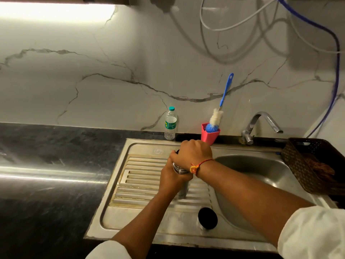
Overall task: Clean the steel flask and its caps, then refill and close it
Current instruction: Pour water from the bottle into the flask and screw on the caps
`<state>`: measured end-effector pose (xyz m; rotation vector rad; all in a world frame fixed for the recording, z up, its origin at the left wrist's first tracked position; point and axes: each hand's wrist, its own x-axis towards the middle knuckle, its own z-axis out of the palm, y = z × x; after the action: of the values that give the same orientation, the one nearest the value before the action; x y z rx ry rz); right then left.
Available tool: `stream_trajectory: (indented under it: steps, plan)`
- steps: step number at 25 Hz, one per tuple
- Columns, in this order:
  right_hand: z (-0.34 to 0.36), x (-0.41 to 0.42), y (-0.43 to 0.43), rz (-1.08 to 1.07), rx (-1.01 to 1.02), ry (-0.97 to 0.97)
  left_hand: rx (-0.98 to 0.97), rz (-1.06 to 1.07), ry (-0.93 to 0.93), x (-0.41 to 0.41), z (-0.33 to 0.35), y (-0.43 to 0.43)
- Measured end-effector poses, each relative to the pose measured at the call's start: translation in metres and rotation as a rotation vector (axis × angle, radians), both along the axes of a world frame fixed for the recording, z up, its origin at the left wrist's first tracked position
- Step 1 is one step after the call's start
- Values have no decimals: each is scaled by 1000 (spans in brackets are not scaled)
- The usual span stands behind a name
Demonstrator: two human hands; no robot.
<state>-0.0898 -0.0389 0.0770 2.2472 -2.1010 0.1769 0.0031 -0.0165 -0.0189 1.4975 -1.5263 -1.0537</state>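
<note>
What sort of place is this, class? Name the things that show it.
Probably a home kitchen: a stainless steel sink with a ribbed draining board, a curved chrome tap behind it, and a blue-handled bottle brush standing in a pink plastic cup.

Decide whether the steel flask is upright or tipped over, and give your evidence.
Upright. The steel flask stands vertically on the drainboard; the left hand grips its body and the right hand clasps its top.

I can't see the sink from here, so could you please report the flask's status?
Grips closed: left hand round steel flask, right hand round its top. Flask upright on drainboard. Loose black cap nearby, nothing blocking.
</note>
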Motion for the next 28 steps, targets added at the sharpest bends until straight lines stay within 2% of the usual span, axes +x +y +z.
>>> stream_trajectory:
  steps: [3,6,9,12,15,17,19,21,23,26,28]
  plan:
    - [-2,-1,-3,-18,90,-45,31,-2,-14,2,-6,-3]
    - [7,-25,-7,209,229,-5,49,-44,31,10,-10,-4]
    - [11,-46,-8,519,160,71,57,-140,77,15,-9,-6]
    - [13,-40,-11,656,91,153,58,-184,78,16,-6,-8]
    - [8,-25,-7,541,-10,209,48,-128,44,12,-4,-5]
    - [2,-15,-1,305,-60,175,15,-47,30,4,-3,1]
    - [-4,0,3,20,19,116,-12,31,14,-5,-1,7]
    - [-3,10,5,-101,106,105,-14,59,-8,-10,-1,11]
    - [0,3,1,-12,138,87,3,50,5,-7,-6,8]
    - [11,-30,-5,294,233,69,-4,7,34,-1,-12,5]
    - [14,-46,-10,534,164,188,-7,-37,48,1,-13,3]
